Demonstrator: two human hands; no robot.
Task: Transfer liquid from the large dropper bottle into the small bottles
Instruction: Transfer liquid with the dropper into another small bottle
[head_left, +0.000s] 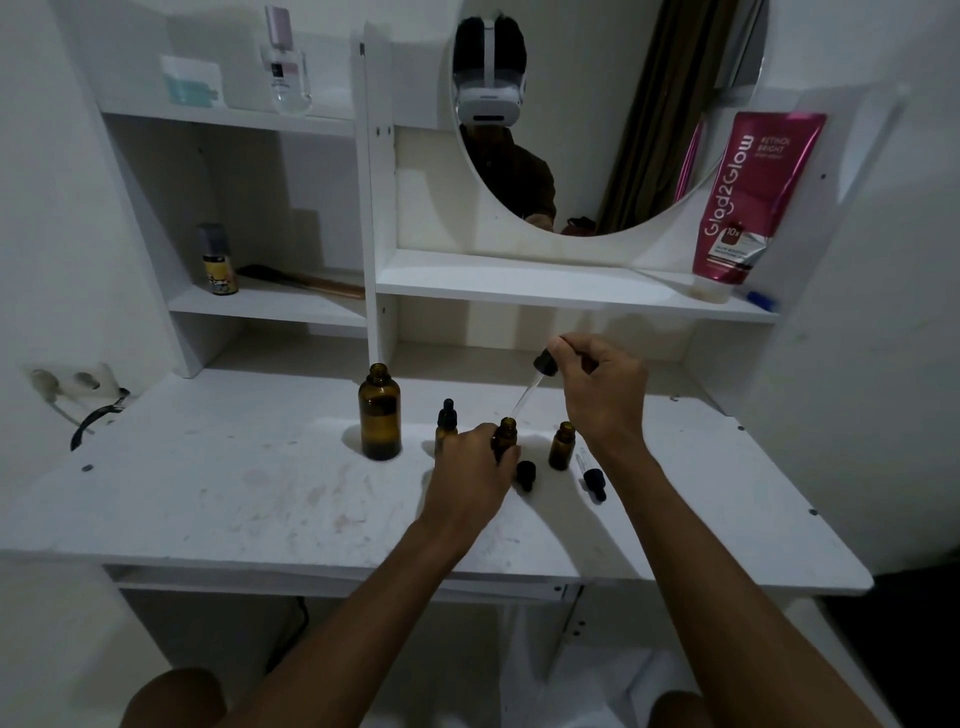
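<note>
Dropper (540, 371) is held slanted in the right hand (602, 389), which pinches its black top. Its glass tip sits just over the mouth of the small bottle (506, 434), which is to the right of the large dropper bottle (379, 413). Left hand (475, 467) grips that small bottle by its body on the desk (208, 483). The large bottle stands upright and uncapped.

Recommended: bring the tip squarely inside the neck before squeezing, hold the small bottle firm, and press the bulb slowly. Avoid knocking the second open small bottle (562, 447) further right.

A capped small bottle (447, 418) stands between the large bottle and the left hand. A loose black cap (525, 474) and a spare dropper (592, 478) lie further right, nearer the person.

Not determinable: liquid in the pipette, fill levels behind the amber glass, and whether the tip touches the rim. The left hand covers the held bottle's lower body and part of the capped one.
</note>
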